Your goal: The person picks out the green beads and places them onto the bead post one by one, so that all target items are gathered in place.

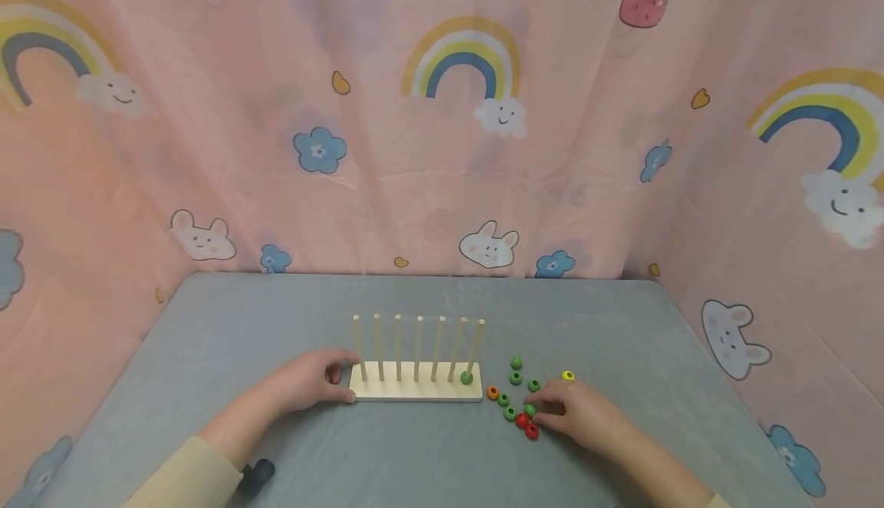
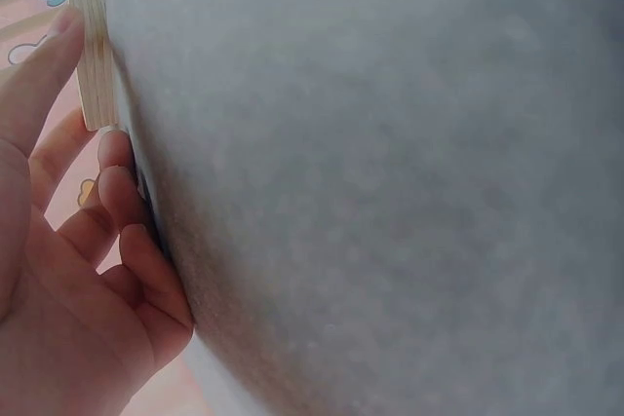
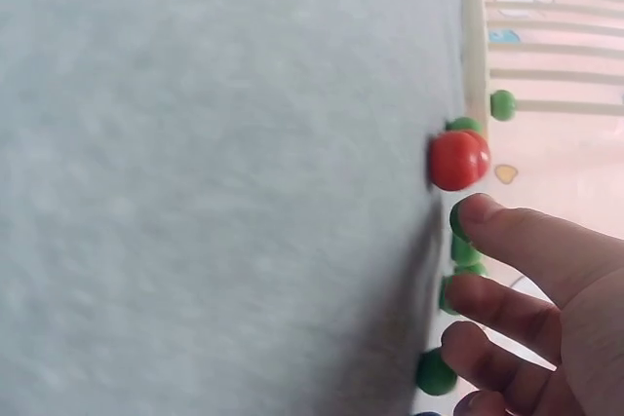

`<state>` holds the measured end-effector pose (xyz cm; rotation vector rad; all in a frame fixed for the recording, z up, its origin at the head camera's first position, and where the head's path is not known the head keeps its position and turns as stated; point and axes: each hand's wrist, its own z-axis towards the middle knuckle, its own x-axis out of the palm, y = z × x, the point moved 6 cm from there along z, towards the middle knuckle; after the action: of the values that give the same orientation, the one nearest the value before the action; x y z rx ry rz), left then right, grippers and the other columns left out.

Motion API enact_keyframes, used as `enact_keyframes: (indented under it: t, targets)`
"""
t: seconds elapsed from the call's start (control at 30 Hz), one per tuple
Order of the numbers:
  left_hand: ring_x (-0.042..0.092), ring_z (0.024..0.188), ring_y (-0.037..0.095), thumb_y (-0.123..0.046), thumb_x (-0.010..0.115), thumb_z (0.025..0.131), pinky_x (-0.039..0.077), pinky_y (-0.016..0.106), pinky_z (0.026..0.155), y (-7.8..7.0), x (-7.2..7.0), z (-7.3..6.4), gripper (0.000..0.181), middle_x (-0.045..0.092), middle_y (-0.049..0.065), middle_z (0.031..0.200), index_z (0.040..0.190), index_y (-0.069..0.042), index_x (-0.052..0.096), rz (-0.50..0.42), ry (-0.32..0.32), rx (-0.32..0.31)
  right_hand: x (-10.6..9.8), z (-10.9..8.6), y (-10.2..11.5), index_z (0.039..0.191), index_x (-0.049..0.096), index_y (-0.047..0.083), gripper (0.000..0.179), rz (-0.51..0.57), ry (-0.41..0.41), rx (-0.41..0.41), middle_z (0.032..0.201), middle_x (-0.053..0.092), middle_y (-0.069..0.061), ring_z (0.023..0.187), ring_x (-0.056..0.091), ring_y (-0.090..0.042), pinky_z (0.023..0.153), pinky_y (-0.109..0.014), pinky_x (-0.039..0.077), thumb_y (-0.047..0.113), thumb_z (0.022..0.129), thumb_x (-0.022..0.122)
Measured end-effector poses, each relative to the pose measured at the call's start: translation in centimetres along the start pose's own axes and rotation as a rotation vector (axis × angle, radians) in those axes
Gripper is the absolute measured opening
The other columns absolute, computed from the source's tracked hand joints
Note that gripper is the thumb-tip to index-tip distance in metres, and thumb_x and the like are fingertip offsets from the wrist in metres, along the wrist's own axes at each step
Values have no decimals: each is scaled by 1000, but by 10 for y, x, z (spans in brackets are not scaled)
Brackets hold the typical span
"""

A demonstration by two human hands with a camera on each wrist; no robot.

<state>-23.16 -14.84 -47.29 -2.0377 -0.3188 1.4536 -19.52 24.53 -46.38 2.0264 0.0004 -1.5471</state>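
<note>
A pale wooden peg board (image 1: 414, 391) with a row of upright pegs stands on the grey table. My left hand (image 1: 318, 379) grips its left end, thumb at the front edge and index finger at the back; in the left wrist view the thumb presses the side of the base (image 2: 95, 65). One green bead (image 1: 466, 377) sits low on the rightmost peg. To the right of the board my right hand (image 1: 576, 412) pinches a green bead (image 1: 529, 410) on the table between thumb and index finger. A red bead (image 1: 522, 420) lies right beside it.
Around the right hand lie another red bead (image 1: 532, 432), an orange bead (image 1: 493, 392), a yellow bead (image 1: 568, 376) and several green ones, such as one green bead (image 1: 516, 362) at the back. A dark object (image 1: 257, 477) shows by the left sleeve. A patterned pink curtain (image 1: 442, 186) surrounds the table.
</note>
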Motion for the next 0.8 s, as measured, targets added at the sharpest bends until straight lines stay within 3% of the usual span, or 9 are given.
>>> enact_keyframes:
  t: [0.3, 0.8]
  targets:
    - [46, 70, 14, -32, 87, 75, 35, 33, 63, -2, -1, -1, 57, 51, -2, 78, 124, -15, 66, 2, -5, 11, -16, 0, 2, 107, 76, 20, 21, -8, -62, 17, 78, 54, 16, 70, 48, -2, 61, -24, 43, 27, 87, 77]
    - [46, 71, 14, -30, 87, 75, 35, 34, 64, -2, 0, -1, 56, 51, -1, 78, 124, -15, 66, -22, -3, 3, -49, 1, 27, 114, 74, 18, 27, 6, -279, 53, 84, 59, 13, 71, 50, -7, 58, -24, 44, 21, 88, 77]
